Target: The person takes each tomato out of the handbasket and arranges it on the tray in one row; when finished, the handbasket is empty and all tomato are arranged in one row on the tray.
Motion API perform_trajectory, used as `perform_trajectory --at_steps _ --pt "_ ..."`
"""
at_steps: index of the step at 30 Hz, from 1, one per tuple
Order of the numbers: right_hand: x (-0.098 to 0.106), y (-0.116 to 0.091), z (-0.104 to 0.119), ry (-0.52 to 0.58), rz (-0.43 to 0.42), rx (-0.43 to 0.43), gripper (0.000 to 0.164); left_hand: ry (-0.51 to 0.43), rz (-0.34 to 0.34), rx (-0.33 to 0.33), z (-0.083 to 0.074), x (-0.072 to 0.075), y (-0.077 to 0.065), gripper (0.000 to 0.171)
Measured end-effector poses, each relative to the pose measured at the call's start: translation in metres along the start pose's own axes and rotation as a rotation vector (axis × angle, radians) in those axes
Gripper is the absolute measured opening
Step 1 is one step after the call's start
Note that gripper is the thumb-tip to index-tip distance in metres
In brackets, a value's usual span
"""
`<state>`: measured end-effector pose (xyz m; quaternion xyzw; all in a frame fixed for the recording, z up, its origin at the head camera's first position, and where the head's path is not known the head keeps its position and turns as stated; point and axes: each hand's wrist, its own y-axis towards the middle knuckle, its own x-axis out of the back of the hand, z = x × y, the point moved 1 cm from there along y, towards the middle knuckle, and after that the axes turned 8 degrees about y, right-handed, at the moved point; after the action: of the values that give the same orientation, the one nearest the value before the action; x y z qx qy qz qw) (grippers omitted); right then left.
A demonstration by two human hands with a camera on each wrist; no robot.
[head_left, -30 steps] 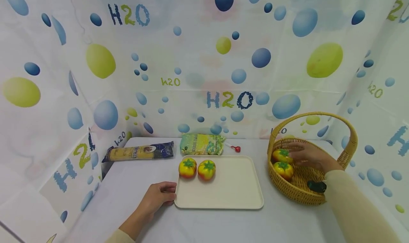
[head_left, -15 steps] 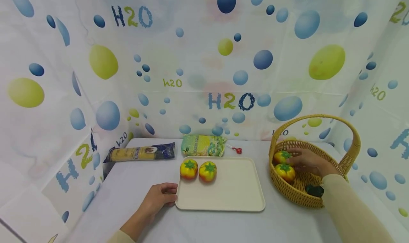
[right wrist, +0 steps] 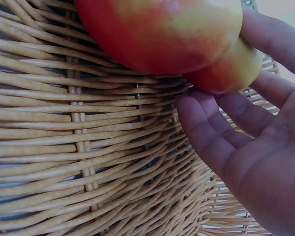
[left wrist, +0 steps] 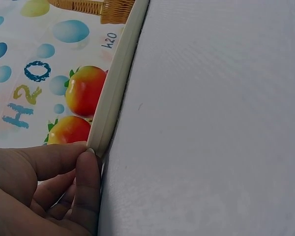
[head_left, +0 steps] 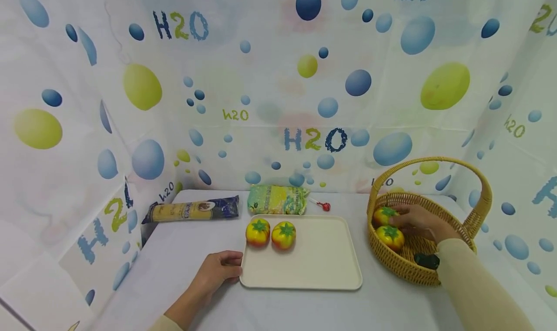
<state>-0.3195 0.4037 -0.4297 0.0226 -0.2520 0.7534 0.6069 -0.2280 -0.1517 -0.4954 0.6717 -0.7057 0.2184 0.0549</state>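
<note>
My left hand (head_left: 217, 271) pinches the left edge of a cream tray (head_left: 322, 253) between thumb and fingers. The left wrist view shows the fingertips at the tray's corner (left wrist: 101, 140). Two yellow-red tomatoes with green tops, a left one (head_left: 258, 233) and a right one (head_left: 284, 235), sit at the tray's back left. My right hand (head_left: 419, 219) reaches into a wicker basket (head_left: 391, 263), its fingers round the rear tomato (head_left: 383, 216), partly hidden by them. A front tomato (head_left: 390, 237) lies just beside it and fills the top of the right wrist view.
A dark green object (head_left: 426, 261) lies in the basket near my sleeve. The basket's tall handle (head_left: 435, 160) arches over my right hand. Behind the tray lie a pasta packet (head_left: 191, 210), a green-yellow bag (head_left: 277, 200) and a red lollipop (head_left: 325, 206). Patterned curtains enclose the table.
My right hand has moved slightly left and closed in on the rear tomato in the basket. The left hand stays at the tray's edge. The head view has shifted a little.
</note>
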Motion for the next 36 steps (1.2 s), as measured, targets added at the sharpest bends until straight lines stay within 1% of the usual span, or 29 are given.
perform_trajectory --at_steps 6,13,17,21,24,30,36 --pt "0.003 -0.005 0.003 -0.011 -0.02 0.016 0.084 0.006 0.005 0.001 0.0 0.001 0.0 0.044" --pt "0.013 -0.012 0.009 0.036 -0.015 0.087 0.08 0.008 0.019 0.004 -0.003 0.002 -0.002 0.044" --pt "0.018 -0.02 0.014 0.034 -0.02 0.121 0.08 0.011 0.017 0.013 -0.003 0.001 -0.002 0.043" --pt "0.021 -0.031 0.018 0.041 -0.047 0.143 0.079 0.01 0.006 0.017 -0.003 0.001 -0.002 0.043" --pt "0.021 -0.036 0.02 0.047 -0.065 0.152 0.079 0.005 0.001 0.016 -0.003 0.001 -0.001 0.043" --pt "0.015 -0.05 0.025 0.036 -0.049 0.172 0.078 0.005 0.011 0.009 -0.002 0.001 -0.001 0.043" --pt "0.008 -0.065 0.034 0.015 -0.046 0.186 0.076 0.003 0.011 0.017 -0.003 0.001 -0.002 0.042"
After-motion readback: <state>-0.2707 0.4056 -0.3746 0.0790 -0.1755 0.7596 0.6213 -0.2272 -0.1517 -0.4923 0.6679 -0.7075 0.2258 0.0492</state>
